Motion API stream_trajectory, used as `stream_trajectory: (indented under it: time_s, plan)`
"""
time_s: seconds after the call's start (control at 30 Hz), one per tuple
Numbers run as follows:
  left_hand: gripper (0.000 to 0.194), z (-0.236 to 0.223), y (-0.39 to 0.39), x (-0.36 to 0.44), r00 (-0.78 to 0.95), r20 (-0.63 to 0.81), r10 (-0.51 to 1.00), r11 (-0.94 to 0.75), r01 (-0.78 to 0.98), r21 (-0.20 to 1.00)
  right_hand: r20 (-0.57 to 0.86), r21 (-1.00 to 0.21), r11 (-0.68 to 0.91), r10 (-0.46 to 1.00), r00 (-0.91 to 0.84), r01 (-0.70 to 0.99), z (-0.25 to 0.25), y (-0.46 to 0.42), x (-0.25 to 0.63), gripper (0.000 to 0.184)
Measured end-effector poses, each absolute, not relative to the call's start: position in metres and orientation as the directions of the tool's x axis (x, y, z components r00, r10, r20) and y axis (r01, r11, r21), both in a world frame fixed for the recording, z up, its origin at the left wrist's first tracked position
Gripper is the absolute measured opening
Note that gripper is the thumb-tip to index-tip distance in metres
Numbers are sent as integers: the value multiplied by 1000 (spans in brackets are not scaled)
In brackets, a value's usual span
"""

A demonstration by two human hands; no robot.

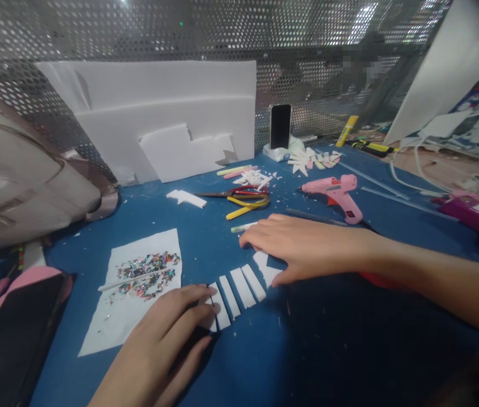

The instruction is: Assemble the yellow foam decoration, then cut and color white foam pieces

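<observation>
Several cut white foam strips [243, 287] lie side by side in a row on the blue tabletop [307, 350]. At the row's left end, my left hand [171, 325] rests with its fingers stretched out, fingertips touching the leftmost strips. My right hand [296, 243] is over the right end, palm down, thumb apart from the fingers. Beneath it a pointed white foam piece [270, 272] shows, partly hidden, with the thumb at its edge. Just beyond the right hand's fingers lies a thin pale yellow-green stick [243, 228].
Left, a white sheet [99, 333] bears colourful glitter flakes and a white stick. Scissors [252, 195], a pink glue gun [336, 192] and foam scraps [254, 179] lie behind. A phone [281, 125] stands near the mesh wall, white boards [171, 85] lean there, and a bag [19, 181] sits left.
</observation>
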State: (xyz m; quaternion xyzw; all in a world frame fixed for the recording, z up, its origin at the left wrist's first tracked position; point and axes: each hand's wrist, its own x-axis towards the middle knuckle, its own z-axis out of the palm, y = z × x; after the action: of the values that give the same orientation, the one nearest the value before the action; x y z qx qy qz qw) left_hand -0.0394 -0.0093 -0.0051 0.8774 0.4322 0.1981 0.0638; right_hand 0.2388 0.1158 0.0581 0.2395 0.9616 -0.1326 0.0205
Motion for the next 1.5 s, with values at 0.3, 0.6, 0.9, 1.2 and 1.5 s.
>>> stream_trajectory:
  time_s: [0.3,0.6,0.9,1.2,1.5]
  plan:
    - [28,-5,-10,-39,535,297,791,-609,735,298,-83,-331,821,467,-881,466,64,118,233,53]
    - [28,-2,-10,-37,533,303,790,-611,721,327,280,-187,758,651,-706,625,48,155,237,19]
    - [28,-4,-10,-38,544,316,777,-627,712,316,115,-142,759,650,-751,635,36,162,241,11]
    - [31,-5,-12,-39,555,306,773,-633,708,314,101,-174,825,559,-823,538,31,148,229,14]
    - [28,-2,-14,-37,555,282,783,-620,657,429,145,-94,660,750,-645,745,74,188,223,21]
